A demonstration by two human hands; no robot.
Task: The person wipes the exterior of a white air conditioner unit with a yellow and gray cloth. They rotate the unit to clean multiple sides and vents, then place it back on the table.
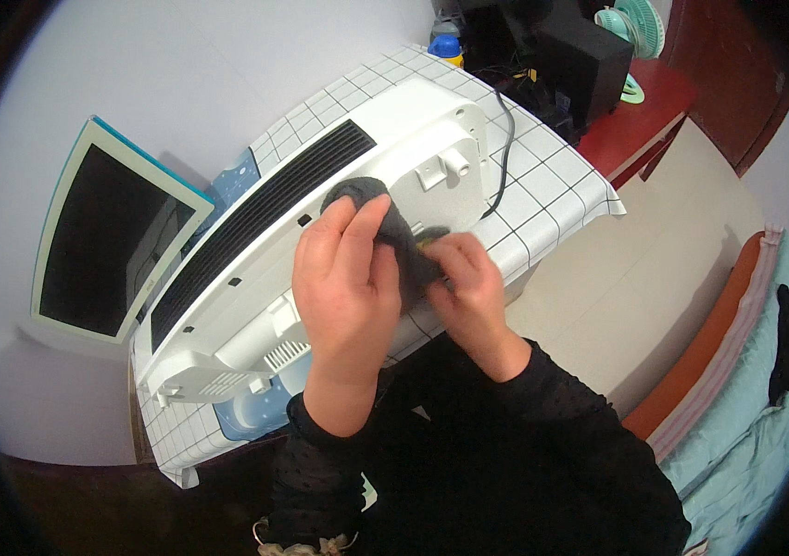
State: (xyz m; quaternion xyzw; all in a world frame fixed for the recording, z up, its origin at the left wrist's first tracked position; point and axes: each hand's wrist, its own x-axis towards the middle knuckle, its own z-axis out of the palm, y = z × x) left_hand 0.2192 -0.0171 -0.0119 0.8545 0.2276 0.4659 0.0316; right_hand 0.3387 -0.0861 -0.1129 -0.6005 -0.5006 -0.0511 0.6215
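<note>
A dark grey cloth [405,257] is bunched between my two hands. My left hand [342,278] grips its upper part, fingers curled over the fold. My right hand [467,285], slightly blurred, pinches the cloth's lower right side. A small yellowish patch shows beside the right fingers, too unclear to name. Behind my hands lies a long white plastic appliance [415,111], perhaps an electric heater, with a black slatted grille [262,229] along one side. Moulded posts and vent slots show on its near face. My hands hide its middle part.
The appliance rests on a table with a white checked cloth [540,181]; a black cord [507,153] curves over it. A monitor [116,229] stands at left by the wall. At the back are a black box [585,62], a red table [644,118] and a green fan [637,28]. A bed [735,389] is at right.
</note>
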